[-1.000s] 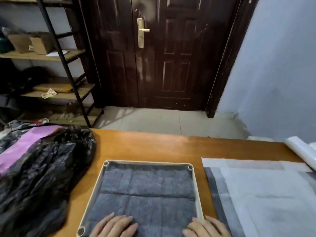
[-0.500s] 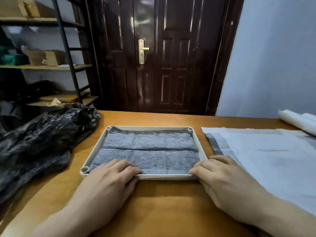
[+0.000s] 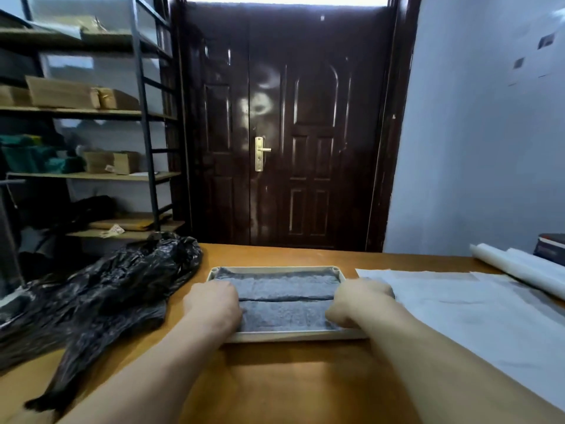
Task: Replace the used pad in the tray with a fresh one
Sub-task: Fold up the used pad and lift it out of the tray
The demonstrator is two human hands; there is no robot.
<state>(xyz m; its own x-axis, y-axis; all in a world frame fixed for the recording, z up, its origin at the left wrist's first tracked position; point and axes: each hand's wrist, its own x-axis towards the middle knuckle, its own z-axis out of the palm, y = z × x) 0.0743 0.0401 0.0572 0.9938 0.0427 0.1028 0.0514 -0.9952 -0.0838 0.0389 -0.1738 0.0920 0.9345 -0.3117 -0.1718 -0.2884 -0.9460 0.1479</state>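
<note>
A cream tray lies on the wooden table in front of me. A grey felt-like pad fills it, with a raised crease running across its middle. My left hand rests knuckles-up on the pad's left edge, over the tray's left rim. My right hand sits the same way on the pad's right edge. Both hands have their fingers curled down and hidden under the backs of the hands, so I cannot see whether they pinch the pad.
A crumpled black plastic bag spreads over the table's left side. Flat white sheets lie to the right of the tray, with a white roll behind them. A shelf rack and a dark door stand beyond.
My hands have slid from the tray's near edge to the pad's left and right sides. The view has tilted upward, and a crease now stands up across the pad.
</note>
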